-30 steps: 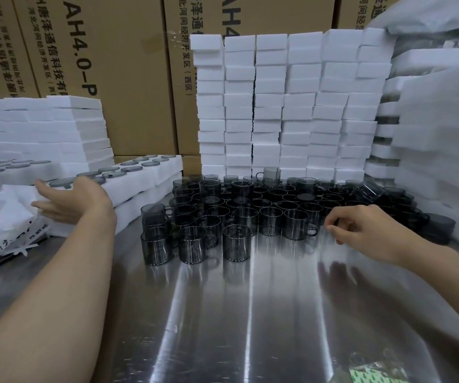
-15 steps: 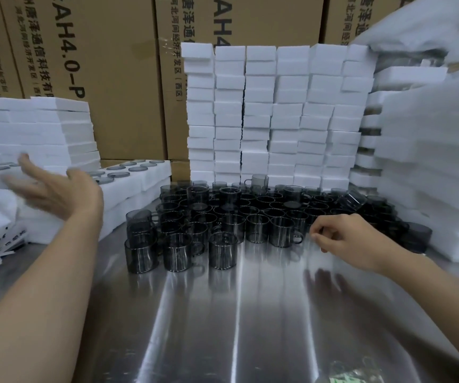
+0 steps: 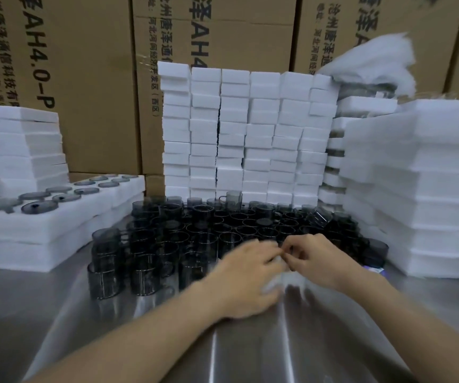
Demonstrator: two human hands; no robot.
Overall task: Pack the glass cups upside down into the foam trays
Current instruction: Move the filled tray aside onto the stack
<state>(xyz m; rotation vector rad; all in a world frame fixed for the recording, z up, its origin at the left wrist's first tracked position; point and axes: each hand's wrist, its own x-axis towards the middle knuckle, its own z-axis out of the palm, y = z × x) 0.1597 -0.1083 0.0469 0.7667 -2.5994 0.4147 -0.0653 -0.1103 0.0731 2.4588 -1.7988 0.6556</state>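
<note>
**Both hands meet in front of the massed cups**

The left hand (image 3: 246,275) and the right hand (image 3: 319,261) come together low over the steel table (image 3: 167,341), just in front of the cluster of smoky glass cups (image 3: 223,233). The fingers of both hands are curled in toward each other, fingertips nearly touching. A pale, blurred patch (image 3: 278,280) lies between and under them. Motion blur hides whether either hand actually grips it, or what it is.

The cups stand mouth-up, packed close together across the middle of the table, with one cup (image 3: 318,217) lying tilted towards the right. At the left, a foam tray (image 3: 57,222) tops a short stack, and round grey cup bases (image 3: 39,207) show in its pockets, upside down. Columns of white foam blocks (image 3: 247,134) rise behind the cups, more foam trays (image 3: 416,189) are piled on the right, and cardboard boxes (image 3: 84,78) form the back wall.
</note>
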